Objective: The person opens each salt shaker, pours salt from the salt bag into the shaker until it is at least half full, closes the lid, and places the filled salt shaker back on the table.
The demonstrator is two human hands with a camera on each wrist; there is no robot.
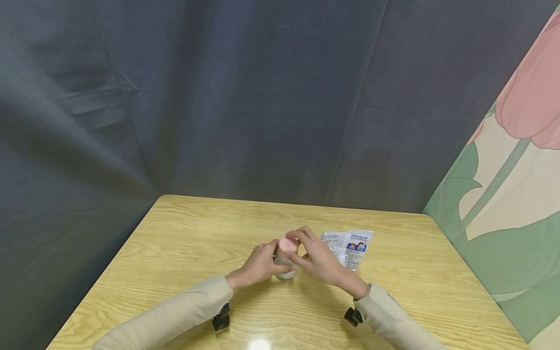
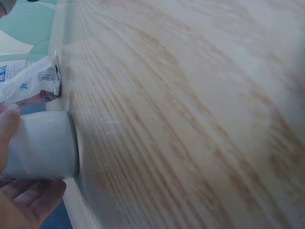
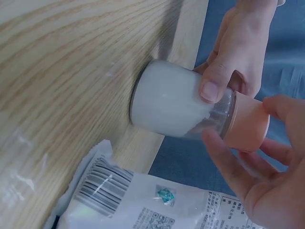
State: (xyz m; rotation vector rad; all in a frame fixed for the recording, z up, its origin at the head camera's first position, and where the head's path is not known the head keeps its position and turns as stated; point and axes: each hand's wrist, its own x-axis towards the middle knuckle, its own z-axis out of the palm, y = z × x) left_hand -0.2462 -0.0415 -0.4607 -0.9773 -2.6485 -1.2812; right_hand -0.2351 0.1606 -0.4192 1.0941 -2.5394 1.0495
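A clear jar (image 3: 167, 98) filled with something white stands upright on the table, with a peach-pink lid (image 3: 246, 121) on top. My left hand (image 1: 261, 265) grips the jar's side, thumb across the front and fingers behind it. From the other side, my right hand (image 1: 321, 260) holds the lid between thumb and fingers. In the right wrist view one fingertip lies close to the clear upper wall of the jar. The left wrist view shows the jar's white lower part (image 2: 43, 148) between the left thumb and fingers.
Just right of the jar lies a white printed packet (image 1: 354, 245) with a barcode, partly behind the right hand. The wooden table (image 1: 197, 233) ends at a dark cloth (image 1: 271, 121) at the back. A flower-patterned cloth (image 1: 516, 194) hangs on the right.
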